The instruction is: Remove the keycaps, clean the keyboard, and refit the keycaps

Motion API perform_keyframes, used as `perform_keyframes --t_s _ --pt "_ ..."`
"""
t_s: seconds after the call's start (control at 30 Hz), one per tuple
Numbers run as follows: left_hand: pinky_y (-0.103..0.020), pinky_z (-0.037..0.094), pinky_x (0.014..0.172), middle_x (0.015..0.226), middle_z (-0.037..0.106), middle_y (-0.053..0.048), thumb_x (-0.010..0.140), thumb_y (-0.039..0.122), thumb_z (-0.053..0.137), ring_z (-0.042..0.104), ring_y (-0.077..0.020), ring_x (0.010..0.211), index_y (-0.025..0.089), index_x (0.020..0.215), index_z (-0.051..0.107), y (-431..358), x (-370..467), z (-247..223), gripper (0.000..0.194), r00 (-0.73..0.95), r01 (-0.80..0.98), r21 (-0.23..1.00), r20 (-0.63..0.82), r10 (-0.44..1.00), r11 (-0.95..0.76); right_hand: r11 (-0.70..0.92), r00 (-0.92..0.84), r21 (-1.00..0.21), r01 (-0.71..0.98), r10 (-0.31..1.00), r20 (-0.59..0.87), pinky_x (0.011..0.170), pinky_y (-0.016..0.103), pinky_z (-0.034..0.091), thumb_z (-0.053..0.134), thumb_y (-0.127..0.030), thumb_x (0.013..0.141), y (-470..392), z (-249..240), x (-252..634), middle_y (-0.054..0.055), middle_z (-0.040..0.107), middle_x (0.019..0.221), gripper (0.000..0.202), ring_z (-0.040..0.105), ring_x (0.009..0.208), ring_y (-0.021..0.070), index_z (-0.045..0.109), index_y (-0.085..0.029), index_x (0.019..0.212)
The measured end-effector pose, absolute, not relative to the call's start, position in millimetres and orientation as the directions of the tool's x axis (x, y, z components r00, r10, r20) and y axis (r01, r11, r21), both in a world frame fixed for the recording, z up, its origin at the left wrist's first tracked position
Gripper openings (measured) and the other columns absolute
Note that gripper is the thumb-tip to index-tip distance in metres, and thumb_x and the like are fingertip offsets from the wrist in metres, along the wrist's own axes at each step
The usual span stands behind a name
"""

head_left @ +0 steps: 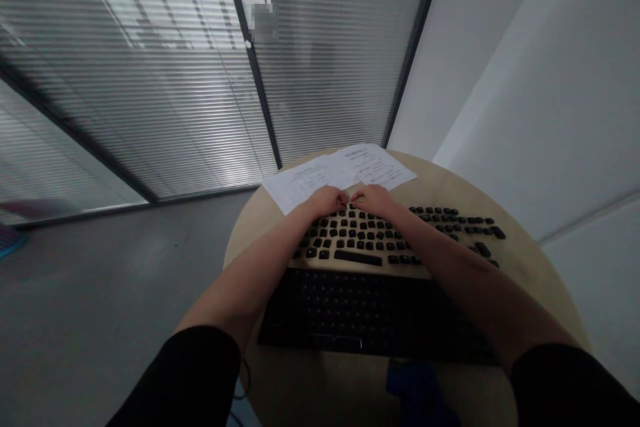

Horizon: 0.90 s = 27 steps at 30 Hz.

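Loose black keycaps [361,235] lie in rows on the round wooden table [530,267], with a long bar-shaped keycap [358,257] in the row closest to me. Just on my side of them is a black keyboard base [360,310]. My left hand [329,200] and my right hand [373,199] are close together at the far edge of the keycap rows, over the border of the papers. The fingers of both hands are bent together at the tips around something too small to make out, beside a dark keycap.
Printed papers [320,177] lie at the table's far side. A blue object [423,390] sits at the near edge, and a cable [247,380] hangs at the lower left. Beyond stand glass panels with blinds [200,80] and a white wall [565,80].
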<state>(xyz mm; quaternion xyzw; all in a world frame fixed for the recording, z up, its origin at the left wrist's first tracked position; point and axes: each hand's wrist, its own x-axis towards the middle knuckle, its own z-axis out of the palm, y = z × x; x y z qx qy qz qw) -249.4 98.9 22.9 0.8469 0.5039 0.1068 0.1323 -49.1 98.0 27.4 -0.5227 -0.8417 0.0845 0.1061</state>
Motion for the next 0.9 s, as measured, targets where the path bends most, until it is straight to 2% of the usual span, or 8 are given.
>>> perform_keyframes --t_s 0.2,0.33,0.43,0.5,0.6,0.73,0.9 --pt "-0.028 0.047 0.076 0.08 0.076 -0.001 0.07 0.013 0.071 0.066 -0.0189 0.076 0.022 0.084 0.08 107 -243 23 0.019 0.465 0.801 0.397 0.059 0.884 -0.448 0.43 -0.429 -0.25 0.868 0.901 0.061 0.088 0.034 0.051 0.07 -0.024 0.084 96 27 -54 0.006 0.08 0.098 0.016 0.071 0.096 0.0248 0.083 -0.027 0.094" --pt "-0.027 0.049 0.076 0.081 0.075 -0.002 0.073 0.016 0.068 0.066 -0.0178 0.078 0.018 0.084 0.078 98 -258 41 0.015 0.401 0.777 0.474 0.135 0.906 -0.414 0.408 -0.393 -0.277 0.87 0.913 0.112 0.089 0.035 0.051 0.066 -0.023 0.088 88 42 -46 0.007 0.08 0.101 0.021 0.071 0.097 0.0243 0.082 -0.025 0.101" --pt "-0.028 0.05 0.077 0.084 0.074 -0.003 0.075 0.016 0.065 0.065 -0.0169 0.079 0.014 0.086 0.076 70 -286 60 0.016 0.342 0.746 0.537 0.199 0.918 -0.394 0.388 -0.336 -0.406 0.828 0.921 0.196 0.084 0.034 0.052 0.069 -0.027 0.087 63 58 -35 0.006 0.08 0.093 0.02 0.071 0.089 0.0229 0.082 -0.024 0.102" --pt "-0.028 0.051 0.077 0.083 0.072 -0.003 0.075 0.018 0.065 0.064 -0.0155 0.077 0.014 0.083 0.073 37 -306 69 0.012 0.319 0.666 0.623 0.259 0.912 -0.41 0.385 -0.331 -0.514 0.767 0.923 0.197 0.078 0.034 0.053 0.072 -0.029 0.085 31 64 -31 0.005 0.079 0.083 0.019 0.07 0.078 0.0209 0.082 -0.023 0.1" --pt "-0.031 0.052 0.083 0.083 0.072 -0.002 0.078 0.023 0.069 0.065 -0.0154 0.082 0.016 0.08 0.07 -27 -323 75 0.007 0.35 0.506 0.733 0.306 0.885 -0.454 0.428 -0.441 -0.622 0.656 0.886 0.146 0.071 0.031 0.053 0.074 -0.026 0.083 -28 64 -37 0.004 0.079 0.08 0.018 0.069 0.069 0.0179 0.082 -0.022 0.098" --pt "-0.035 0.051 0.088 0.093 0.075 -0.002 0.084 0.023 0.069 0.067 -0.0172 0.091 0.021 0.085 0.072 -98 -322 62 0.004 0.402 0.488 0.74 0.281 0.872 -0.463 0.477 -0.553 -0.669 0.57 0.825 0.117 0.074 0.029 0.055 0.073 -0.018 0.083 -91 49 -60 0.002 0.081 0.09 0.016 0.074 0.078 0.0186 0.082 -0.025 0.095" --pt "-0.036 0.05 0.087 0.087 0.075 0.001 0.082 0.017 0.073 0.066 -0.0183 0.087 0.024 0.087 0.075 -121 -318 30 0.008 0.407 0.573 0.673 0.263 0.875 -0.469 0.535 -0.575 -0.615 0.58 0.803 0.156 0.083 0.032 0.055 0.071 -0.016 0.086 -101 32 -89 0.002 0.081 0.097 0.017 0.074 0.091 0.021 0.081 -0.025 0.096"
